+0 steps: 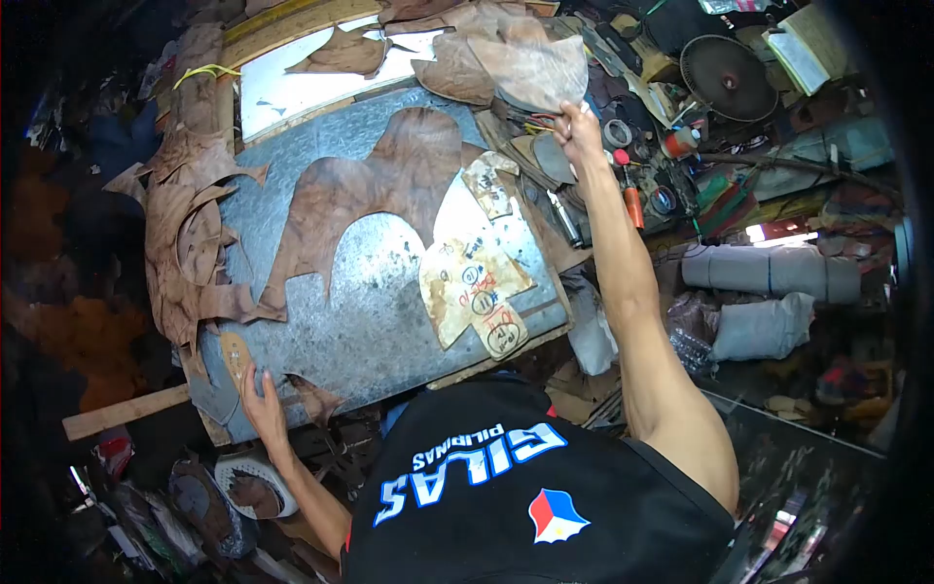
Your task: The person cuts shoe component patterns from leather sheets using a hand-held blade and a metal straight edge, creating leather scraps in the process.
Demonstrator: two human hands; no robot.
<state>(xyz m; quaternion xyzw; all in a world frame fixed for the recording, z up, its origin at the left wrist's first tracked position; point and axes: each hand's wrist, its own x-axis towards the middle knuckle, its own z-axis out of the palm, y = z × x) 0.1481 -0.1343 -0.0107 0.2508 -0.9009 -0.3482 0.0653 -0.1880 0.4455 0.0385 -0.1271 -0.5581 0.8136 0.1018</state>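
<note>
My right hand point(579, 131) reaches to the top of the work surface, its fingers closed on the edge of a pale grey-brown leather piece point(537, 73). At the lower left, my left hand point(263, 401) rests at the board's edge with fingers stretched out, beside the lower end of a tan sole-shaped piece point(234, 358). Between the hands, a large brown leather piece point(375, 175) with curved cut-outs lies on the grey metal sheet point(360, 331). Stained paper patterns with handwriting point(467, 292) lie at the sheet's right side.
Irregular leather scraps point(180, 224) hang over the left edge. A white panel point(282, 92) lies at the back. Right of the board are a marker-like tool point(564, 218), an orange-handled tool point(633, 206), a tape roll point(618, 132) and a round fan grille point(730, 78).
</note>
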